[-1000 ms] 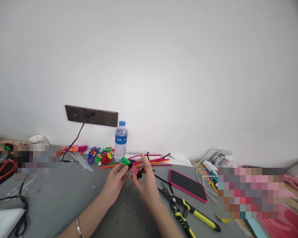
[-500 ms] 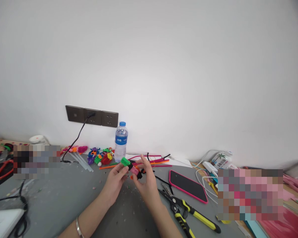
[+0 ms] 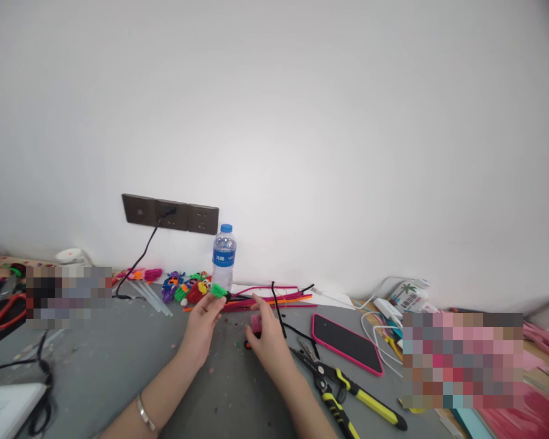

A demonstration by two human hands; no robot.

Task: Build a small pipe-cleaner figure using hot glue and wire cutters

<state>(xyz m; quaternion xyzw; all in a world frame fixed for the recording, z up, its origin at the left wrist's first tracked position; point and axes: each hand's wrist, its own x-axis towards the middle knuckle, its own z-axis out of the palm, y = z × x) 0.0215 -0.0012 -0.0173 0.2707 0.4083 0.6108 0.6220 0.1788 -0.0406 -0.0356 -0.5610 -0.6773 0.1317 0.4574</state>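
My left hand (image 3: 202,328) pinches a small green pipe-cleaner coil (image 3: 218,291) near the row of colourful pipe-cleaner figures (image 3: 185,286). My right hand (image 3: 268,336) is closed round a small pink pipe-cleaner piece (image 3: 256,322) just above the grey table (image 3: 119,353). A black pipe cleaner (image 3: 277,306) rises beside the right hand's fingers. The two hands are a little apart, each with its own piece.
A water bottle (image 3: 223,256) stands by the wall under a socket strip (image 3: 170,213). Loose pipe cleaners (image 3: 279,297) lie behind the hands. A pink-cased phone (image 3: 346,342) and yellow-handled pliers (image 3: 348,396) lie to the right. Cables and a white box (image 3: 4,410) sit left.
The hands have separated: the left moved left and back with the green coil, the right dropped toward the table with the pink piece.
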